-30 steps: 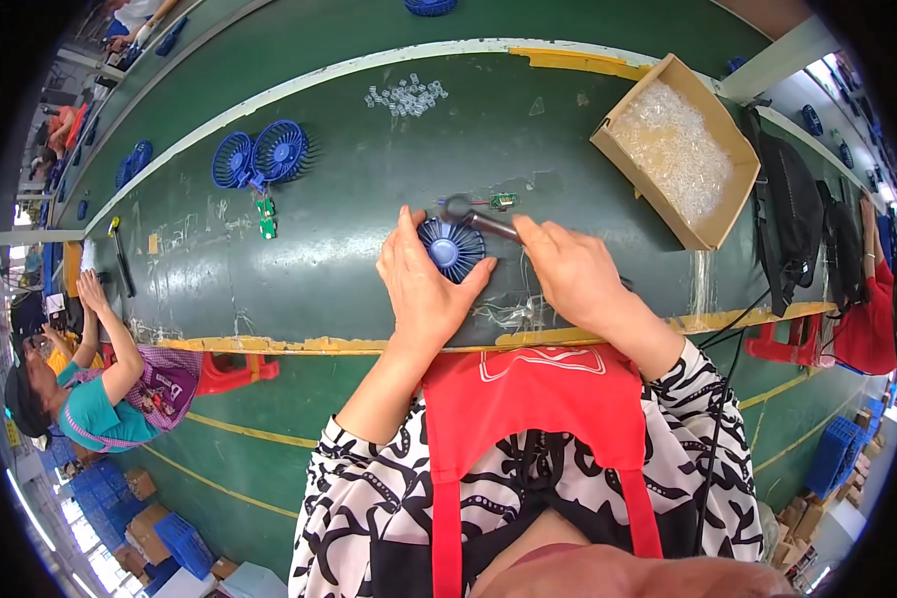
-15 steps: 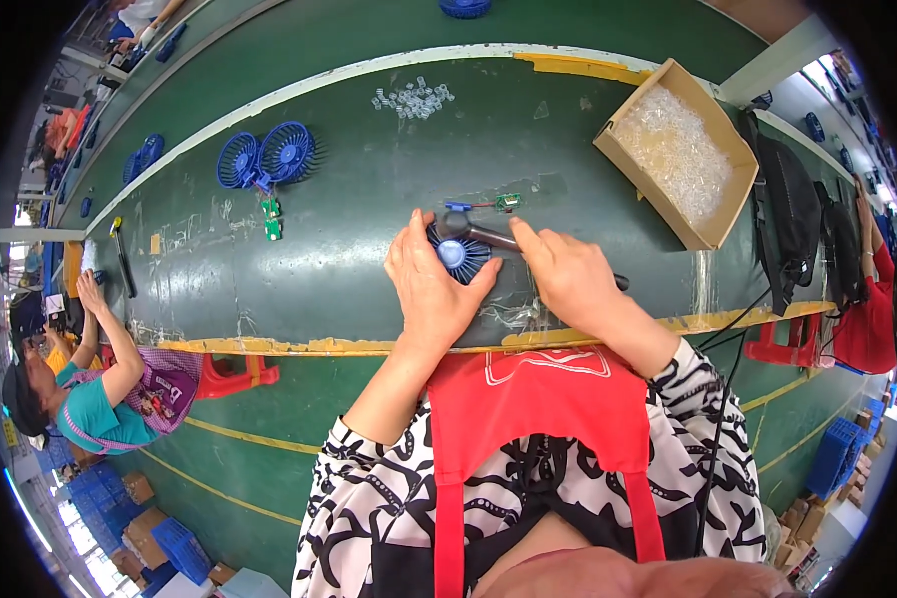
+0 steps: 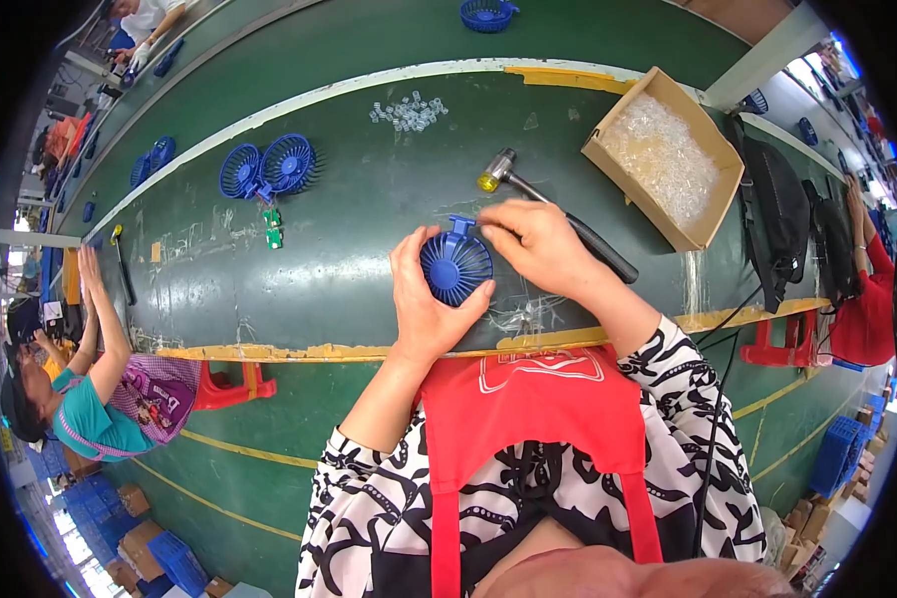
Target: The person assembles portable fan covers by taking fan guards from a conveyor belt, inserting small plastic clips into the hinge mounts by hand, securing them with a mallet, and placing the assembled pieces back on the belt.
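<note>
A round blue fan housing (image 3: pixel 456 271) with radial ribs lies on the table in front of me, its short stem pointing away from me. My left hand (image 3: pixel 427 304) wraps round its left and near sides, thumb on the near right rim. Close to the stem, my right hand (image 3: pixel 543 247) is closed, its thumb and index finger pinched; what they hold, if anything, is hidden. A hammer (image 3: pixel 568 216) with a metal head and yellow tip rests on the table beyond my right hand, its dark handle slanting toward me on the right.
An open cardboard box (image 3: pixel 608 159) full of small clear plastic pieces sits at the right. More clear pieces (image 3: pixel 409 113) lie in a loose pile. Left of them are a blue double fan (image 3: pixel 265 166) and green circuit boards (image 3: pixel 273 228). A black bag (image 3: pixel 773 209) stands beyond the box. Co-workers sit at both sides.
My right hand has let go of the hammer, which now lies farther up and right. The housing's stem now shows, pointing away. The small wired green board beyond it is no longer visible.
</note>
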### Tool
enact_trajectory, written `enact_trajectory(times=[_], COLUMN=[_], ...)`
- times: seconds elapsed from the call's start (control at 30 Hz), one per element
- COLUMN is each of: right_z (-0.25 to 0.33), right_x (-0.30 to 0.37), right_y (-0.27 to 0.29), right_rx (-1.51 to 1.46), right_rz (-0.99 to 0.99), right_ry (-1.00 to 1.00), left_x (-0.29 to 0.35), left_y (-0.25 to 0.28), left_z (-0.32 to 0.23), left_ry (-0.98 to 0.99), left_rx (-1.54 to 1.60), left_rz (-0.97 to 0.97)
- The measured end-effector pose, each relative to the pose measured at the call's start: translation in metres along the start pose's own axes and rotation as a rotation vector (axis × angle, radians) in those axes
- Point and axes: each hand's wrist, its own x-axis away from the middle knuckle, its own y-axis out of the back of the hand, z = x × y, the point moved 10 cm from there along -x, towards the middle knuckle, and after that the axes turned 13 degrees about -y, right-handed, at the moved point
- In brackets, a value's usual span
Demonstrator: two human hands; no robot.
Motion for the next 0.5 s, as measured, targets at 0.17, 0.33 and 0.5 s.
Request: enact_trajectory(times=[0.17,0.33,0.5], right_z=[-0.014,-0.039,-0.06], right_x=[0.0,0.004,0.008], right_y=[-0.016,-0.028,-0.028], right_rx=[-0.109,-0.427,-0.523], right_rz=[0.054,0.204,0.213], right_ry=[-0.117,-0.339,-0.367], left_x=[0.006,-0.005,-0.023], left_y=[0.002,-0.007,-0.008], left_z=[0.009,-0.016,0.014], left_ry=[0.059,-0.075,0.006], left_rx=[0.061,-0.044,0.145], left_rz=[-0.051,0.088,0.084])
